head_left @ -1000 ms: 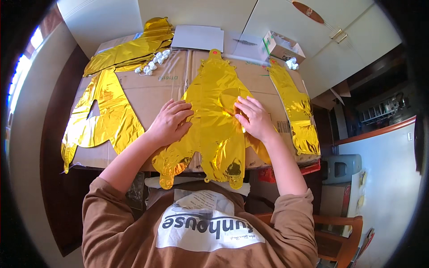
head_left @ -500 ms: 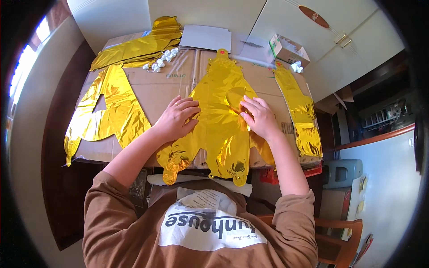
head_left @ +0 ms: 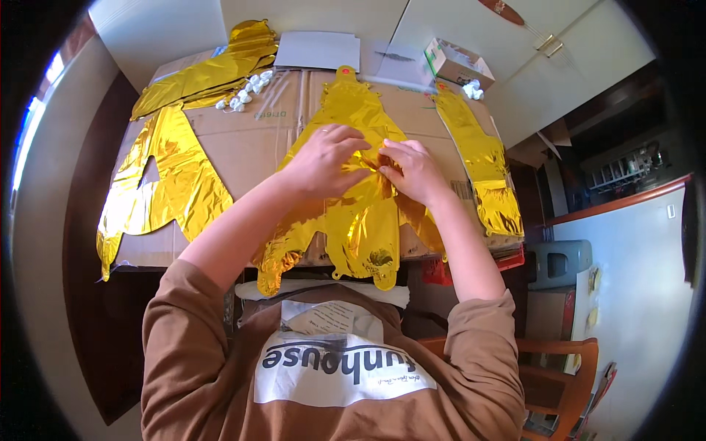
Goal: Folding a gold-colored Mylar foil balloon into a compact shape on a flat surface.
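Note:
A gold foil balloon (head_left: 360, 110), flat and without air, lies in the middle of a cardboard-covered table, overlapping other gold foil. Over its centre, my left hand (head_left: 329, 160) is open, thumb and fingers apart and curved above the foil. Close by, my right hand (head_left: 413, 170) pinches a raised fold of the same balloon between thumb and fingertips. To the left lies another flat gold foil balloon (head_left: 193, 173), shaped like a letter A. A long, narrow gold foil balloon (head_left: 471, 143) rests along the right side.
Several gold foil balloons (head_left: 213, 70) are stacked at the back left, beside small white bundles (head_left: 251, 87). White sheets (head_left: 318, 51) lie at the back. An open box (head_left: 460, 62) stands at the back right near another white bundle (head_left: 473, 90). A wooden chair (head_left: 581, 382) is at lower right.
My left hand has moved right, from the balloon's left edge to over its centre, near my right hand. The right hand now pinches the fold more closely. The whole view has shifted slightly.

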Tool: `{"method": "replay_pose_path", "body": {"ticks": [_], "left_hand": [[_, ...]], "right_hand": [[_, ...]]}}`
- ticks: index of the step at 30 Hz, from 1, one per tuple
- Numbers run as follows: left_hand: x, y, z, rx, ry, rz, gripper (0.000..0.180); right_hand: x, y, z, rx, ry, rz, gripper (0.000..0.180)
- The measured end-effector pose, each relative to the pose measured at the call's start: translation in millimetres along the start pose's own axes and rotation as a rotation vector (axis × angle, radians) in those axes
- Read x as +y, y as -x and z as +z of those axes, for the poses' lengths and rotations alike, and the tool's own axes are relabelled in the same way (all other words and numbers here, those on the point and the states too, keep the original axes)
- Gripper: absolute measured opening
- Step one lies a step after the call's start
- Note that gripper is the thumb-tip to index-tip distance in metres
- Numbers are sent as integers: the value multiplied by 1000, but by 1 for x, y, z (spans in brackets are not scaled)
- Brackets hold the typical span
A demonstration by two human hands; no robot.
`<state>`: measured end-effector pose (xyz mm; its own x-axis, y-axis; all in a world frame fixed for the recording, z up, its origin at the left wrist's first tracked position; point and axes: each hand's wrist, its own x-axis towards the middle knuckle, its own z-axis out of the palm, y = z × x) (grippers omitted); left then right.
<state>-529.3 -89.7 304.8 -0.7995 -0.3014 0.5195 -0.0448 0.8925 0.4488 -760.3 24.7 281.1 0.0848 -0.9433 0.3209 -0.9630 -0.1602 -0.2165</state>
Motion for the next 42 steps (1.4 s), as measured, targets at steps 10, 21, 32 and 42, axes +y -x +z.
{"method": "replay_pose_path", "body": {"ticks": [10,21,32,42], "left_hand": [[-12,1,52,-119,-75,47,70],[-15,7,49,-108,-112,34,67],[-15,3,50,-123,-97,29,67],[-27,9,57,-94,-214,64,71]], "right_hand": [[10,9,2,103,-48,21,40],[-48,152,-71,116,130,965,57],[-37,159,-43,367,-240,912,25],[-138,81,-38,248,-349,107,23]]}}
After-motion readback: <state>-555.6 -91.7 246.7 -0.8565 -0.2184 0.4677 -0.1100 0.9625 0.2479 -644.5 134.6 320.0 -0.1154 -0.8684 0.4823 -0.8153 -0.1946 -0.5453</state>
